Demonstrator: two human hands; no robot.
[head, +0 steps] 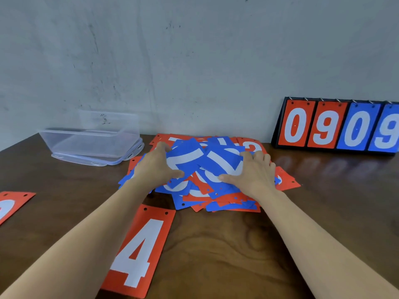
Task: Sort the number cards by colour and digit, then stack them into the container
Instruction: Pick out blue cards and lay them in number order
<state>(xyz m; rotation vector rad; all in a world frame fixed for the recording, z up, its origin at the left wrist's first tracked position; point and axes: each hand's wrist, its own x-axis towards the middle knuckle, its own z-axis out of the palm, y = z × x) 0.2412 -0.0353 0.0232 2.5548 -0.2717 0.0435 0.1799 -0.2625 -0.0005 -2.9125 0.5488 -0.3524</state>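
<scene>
While the mixed red-and-blue card pile [216, 197] sits mid-table [216, 244], left grip [158, 164] pinches the top blue card [185, 158]. Right grip [254, 173] rests flat on the pile, holding nothing. Clear container [90, 143] back-left, apart from the pile.

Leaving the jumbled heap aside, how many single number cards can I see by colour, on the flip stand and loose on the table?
Red cards: 4 (red 0 and red 9 on the black flip scoreboard, loose red 4, red card cut off at left)
Blue cards: 2 (blue 0 and blue 9 on the scoreboard)
Total: 6
</scene>
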